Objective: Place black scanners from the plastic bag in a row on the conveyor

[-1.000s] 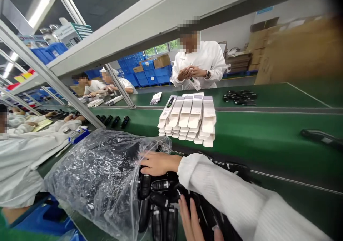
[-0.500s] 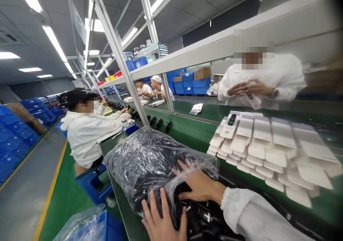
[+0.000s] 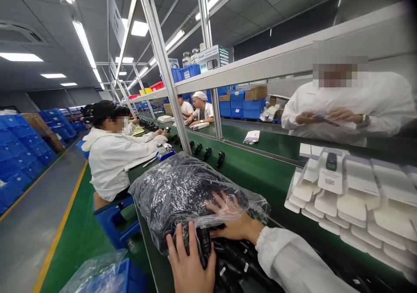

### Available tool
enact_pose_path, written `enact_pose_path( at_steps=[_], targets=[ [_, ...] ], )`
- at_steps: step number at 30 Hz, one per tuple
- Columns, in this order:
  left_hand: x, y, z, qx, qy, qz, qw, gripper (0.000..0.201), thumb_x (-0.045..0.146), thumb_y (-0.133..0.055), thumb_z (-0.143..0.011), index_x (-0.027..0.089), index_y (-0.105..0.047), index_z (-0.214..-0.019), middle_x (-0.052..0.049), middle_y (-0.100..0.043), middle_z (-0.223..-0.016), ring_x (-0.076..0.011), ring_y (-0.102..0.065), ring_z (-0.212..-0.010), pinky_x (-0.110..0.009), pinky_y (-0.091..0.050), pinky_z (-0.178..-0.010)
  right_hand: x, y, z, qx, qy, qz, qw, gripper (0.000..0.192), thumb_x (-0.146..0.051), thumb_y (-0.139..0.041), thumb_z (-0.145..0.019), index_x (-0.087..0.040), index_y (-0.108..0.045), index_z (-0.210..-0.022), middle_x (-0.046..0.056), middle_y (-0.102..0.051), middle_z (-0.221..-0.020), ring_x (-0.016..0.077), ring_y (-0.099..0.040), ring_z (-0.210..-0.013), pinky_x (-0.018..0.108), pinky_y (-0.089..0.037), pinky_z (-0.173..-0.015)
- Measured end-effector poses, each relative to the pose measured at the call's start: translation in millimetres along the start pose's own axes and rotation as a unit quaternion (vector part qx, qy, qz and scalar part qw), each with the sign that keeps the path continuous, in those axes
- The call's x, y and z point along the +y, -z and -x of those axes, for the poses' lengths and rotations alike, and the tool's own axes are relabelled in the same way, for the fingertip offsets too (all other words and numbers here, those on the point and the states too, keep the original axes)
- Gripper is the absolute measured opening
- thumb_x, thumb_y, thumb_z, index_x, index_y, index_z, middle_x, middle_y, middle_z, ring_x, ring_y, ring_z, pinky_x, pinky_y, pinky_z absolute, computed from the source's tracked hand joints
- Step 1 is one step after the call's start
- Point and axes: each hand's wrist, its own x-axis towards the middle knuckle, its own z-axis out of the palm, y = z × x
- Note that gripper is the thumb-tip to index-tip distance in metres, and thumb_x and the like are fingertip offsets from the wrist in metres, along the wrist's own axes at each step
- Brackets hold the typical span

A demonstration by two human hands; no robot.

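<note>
Fingers of the left hand (image 3: 190, 260) are spread apart at lower centre, tips at the near edge of a bulky clear plastic bag (image 3: 176, 189) with dark contents; a black ribbed handheld device (image 3: 205, 243) shows between index finger and thumb. Right hand (image 3: 233, 219), its fingers fanned, reaches under the bag's plastic from the right. Black handheld devices with small white labels (image 3: 228, 278) lie loose at bottom centre, just beside both hands, on a green workbench (image 3: 254, 167). Layered white cardboard boxes with protruding flaps (image 3: 360, 176) fill the right. At upper right stands a white-clad co-worker (image 3: 308, 100); another person in white (image 3: 112, 160) sits at left.
</note>
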Motion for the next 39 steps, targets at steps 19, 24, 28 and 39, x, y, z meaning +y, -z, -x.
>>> enact_pose_path(
  at_steps=[19,24,28,39],
  targets=[
    [-5,5.5,16,0.021,-0.097,0.063,0.993,0.040,0.028,-0.051,-0.093,0.016,-0.052,-0.130,-0.017,-0.051,-0.136,-0.0393,-0.037,-0.135,-0.060,-0.037,-0.105,-1,11,-74,0.125,0.016,0.094,0.988,0.054,-0.057,-0.047,-0.094,-0.014,-0.069,-0.115,0.017,-0.064,-0.122,0.0346,-0.052,-0.121,0.051,-0.030,-0.110],
    [7,2.5,26,-0.004,-0.131,0.093,0.987,0.034,0.023,-0.051,-0.091,0.021,-0.056,-0.124,-0.014,-0.059,-0.128,-0.0333,-0.055,-0.115,-0.050,-0.049,-0.091,-12,32,-13,0.079,0.090,0.098,0.988,0.048,-0.059,-0.048,-0.092,-0.020,-0.072,-0.107,0.009,-0.069,-0.102,0.0259,-0.062,-0.096,0.041,-0.046,-0.090],
    [-2,-6.9,7,0.008,-0.078,0.019,0.997,0.048,0.037,-0.048,-0.091,0.015,-0.048,-0.134,-0.021,-0.051,-0.137,-0.0416,-0.043,-0.130,-0.065,-0.035,-0.103,-25,52,-8,0.092,0.075,0.087,0.989,0.037,-0.044,-0.045,-0.095,-0.021,-0.073,-0.094,0.006,-0.068,-0.096,0.0197,-0.063,-0.080,0.033,-0.049,-0.073],
    [-16,-19.3,-76,0.026,0.002,0.006,1.000,0.069,0.050,-0.038,-0.091,0.004,-0.038,-0.143,-0.031,-0.020,-0.154,-0.0572,-0.013,-0.139,-0.082,-0.019,-0.096,-10,5,-143,0.135,0.022,0.042,0.990,0.065,-0.073,-0.036,-0.090,-0.032,-0.049,-0.138,0.009,-0.039,-0.152,0.0384,-0.029,-0.140,0.069,-0.024,-0.107]
  ],
)
